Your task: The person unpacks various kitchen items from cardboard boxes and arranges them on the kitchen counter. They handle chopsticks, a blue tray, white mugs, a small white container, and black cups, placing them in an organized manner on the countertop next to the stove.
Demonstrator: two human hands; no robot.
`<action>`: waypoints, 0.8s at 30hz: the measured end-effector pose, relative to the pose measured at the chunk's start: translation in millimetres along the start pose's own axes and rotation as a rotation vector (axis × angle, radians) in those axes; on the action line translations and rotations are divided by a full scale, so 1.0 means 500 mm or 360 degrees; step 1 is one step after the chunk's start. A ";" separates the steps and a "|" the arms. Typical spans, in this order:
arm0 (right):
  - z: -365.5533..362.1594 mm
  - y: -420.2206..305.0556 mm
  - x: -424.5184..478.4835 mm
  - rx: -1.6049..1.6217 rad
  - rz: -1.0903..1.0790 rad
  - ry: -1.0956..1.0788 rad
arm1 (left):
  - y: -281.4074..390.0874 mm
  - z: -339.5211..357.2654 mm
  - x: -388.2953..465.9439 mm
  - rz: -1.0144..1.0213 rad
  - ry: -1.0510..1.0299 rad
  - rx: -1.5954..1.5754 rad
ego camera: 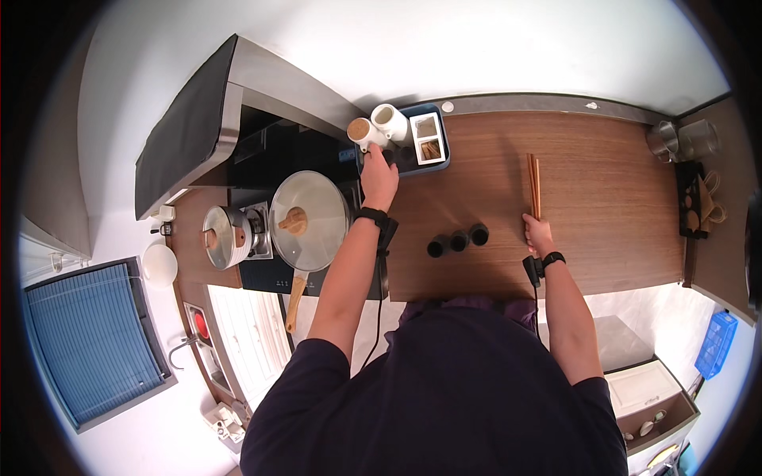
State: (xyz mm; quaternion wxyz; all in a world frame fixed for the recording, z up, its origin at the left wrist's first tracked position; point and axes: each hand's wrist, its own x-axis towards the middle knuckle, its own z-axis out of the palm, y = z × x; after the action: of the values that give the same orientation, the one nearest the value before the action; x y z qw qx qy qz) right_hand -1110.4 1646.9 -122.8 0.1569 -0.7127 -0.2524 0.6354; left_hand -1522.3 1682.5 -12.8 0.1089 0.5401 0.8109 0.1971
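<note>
My right hand grips a bundle of wooden chopsticks that points away from me over the wooden countertop. My left hand reaches to the near left edge of a blue tray, its fingertips by a dark round container and a white jar with a cork lid; whether they grip something cannot be told. Also in the tray are an open white ceramic jar, another dark round container and a white divided box with small brown items. Several black cups stand in a slanting row between my hands.
On the left, a large glass-lidded pan and a smaller lidded pot stand on the stove, below the range hood. A metal cup, a clear jar and a black holder are at the counter's right end.
</note>
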 end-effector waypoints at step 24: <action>0.001 -0.014 -0.014 0.0024 0.0010 0.0001 | 0.098 -0.076 -0.343 0.0727 -0.0837 0.0119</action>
State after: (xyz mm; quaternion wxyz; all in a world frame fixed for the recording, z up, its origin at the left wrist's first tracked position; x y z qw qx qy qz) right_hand -1112.2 1648.6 -113.5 0.1605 -0.7125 -0.2454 0.6375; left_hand -1429.0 1534.0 36.8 0.2473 0.7434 0.6201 0.0408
